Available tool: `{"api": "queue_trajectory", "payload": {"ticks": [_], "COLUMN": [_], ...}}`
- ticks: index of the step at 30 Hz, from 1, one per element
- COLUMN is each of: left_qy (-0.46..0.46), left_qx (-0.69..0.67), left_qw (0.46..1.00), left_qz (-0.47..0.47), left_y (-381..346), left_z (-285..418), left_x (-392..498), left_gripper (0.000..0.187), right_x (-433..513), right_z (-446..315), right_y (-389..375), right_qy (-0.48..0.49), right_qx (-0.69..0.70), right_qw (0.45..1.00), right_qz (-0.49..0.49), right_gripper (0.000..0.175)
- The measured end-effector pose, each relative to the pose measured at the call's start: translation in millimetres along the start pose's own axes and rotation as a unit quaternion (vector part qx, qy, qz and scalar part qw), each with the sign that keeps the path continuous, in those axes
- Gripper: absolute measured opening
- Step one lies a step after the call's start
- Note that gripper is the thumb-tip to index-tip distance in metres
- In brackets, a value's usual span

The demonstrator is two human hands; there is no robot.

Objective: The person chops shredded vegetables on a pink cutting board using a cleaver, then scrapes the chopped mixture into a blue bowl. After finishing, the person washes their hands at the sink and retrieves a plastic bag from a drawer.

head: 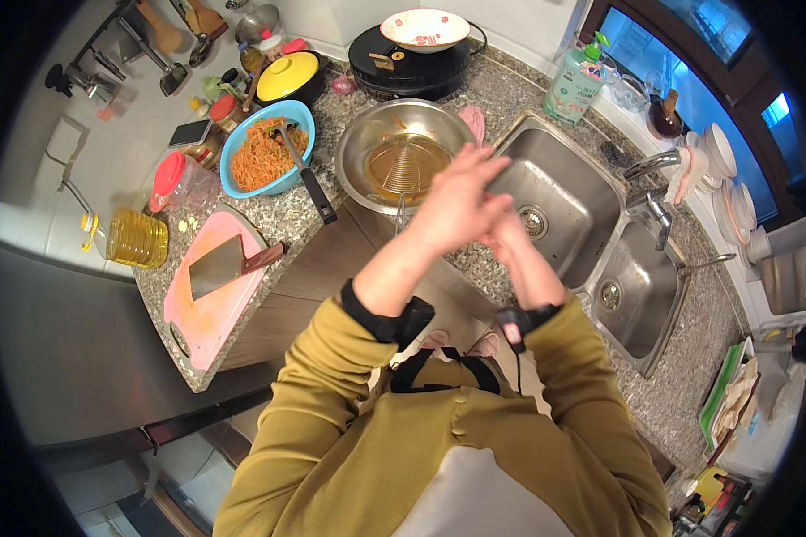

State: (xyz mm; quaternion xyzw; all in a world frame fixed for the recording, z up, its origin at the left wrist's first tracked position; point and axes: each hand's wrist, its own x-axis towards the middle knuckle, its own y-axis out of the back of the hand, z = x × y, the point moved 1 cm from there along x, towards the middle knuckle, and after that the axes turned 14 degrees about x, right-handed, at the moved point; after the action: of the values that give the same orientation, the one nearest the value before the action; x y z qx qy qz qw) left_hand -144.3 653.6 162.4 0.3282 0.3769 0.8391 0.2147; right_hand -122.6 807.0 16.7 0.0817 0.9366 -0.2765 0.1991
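My left hand (455, 205) lies over my right hand (505, 225), the two pressed together between the steel basin and the double sink, a little blurred. Neither shows an object in it; the overlap hides most of my right hand's fingers. The steel basin (352, 164) holds brown liquid and a wire strainer (406, 168), whose handle points toward me. To its left a blue bowl (230, 168) contains shredded orange vegetable (258, 158) and a black-handled spoon (316, 191). A cleaver (216, 268) rests on a pink cutting board (205, 335).
The sink (571, 194) with its faucet (658, 218) is on the right, a green soap bottle (573, 87) behind it. A black electric pan (410, 70) bears a white dish (424, 30). An oil jug (138, 238) and a red-lidded jar (188, 184) stand at left.
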Motion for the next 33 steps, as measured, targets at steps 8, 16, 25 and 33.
{"api": "queue_trajectory", "payload": {"ticks": [8,16,25,33], "left_qy": [0.108,0.080,0.025,0.080], "left_qx": [-0.105,-0.133,-0.102,-0.231], "left_qw": [0.986,0.982,0.984,0.968], "left_qz": [0.070,0.105,0.145,-0.059], "left_y": [56,65,77,-35], "left_z": [-51,-50,-32,-12], "left_x": [-36,-40,-25,-11], "left_gripper": [0.038,0.032,0.032,0.040], "right_x": [50,43,-91,-297], "right_z": [36,26,-19,-23], "right_y": [-73,-69,14,107], "right_qy": [-0.060,-0.009,0.006,0.072], "right_qx": [0.154,0.119,0.123,0.154], "right_qw": [0.984,0.972,0.974,0.930], "right_qz": [0.063,0.204,0.189,0.325], "right_gripper": [0.036,0.029,0.030,0.025]}}
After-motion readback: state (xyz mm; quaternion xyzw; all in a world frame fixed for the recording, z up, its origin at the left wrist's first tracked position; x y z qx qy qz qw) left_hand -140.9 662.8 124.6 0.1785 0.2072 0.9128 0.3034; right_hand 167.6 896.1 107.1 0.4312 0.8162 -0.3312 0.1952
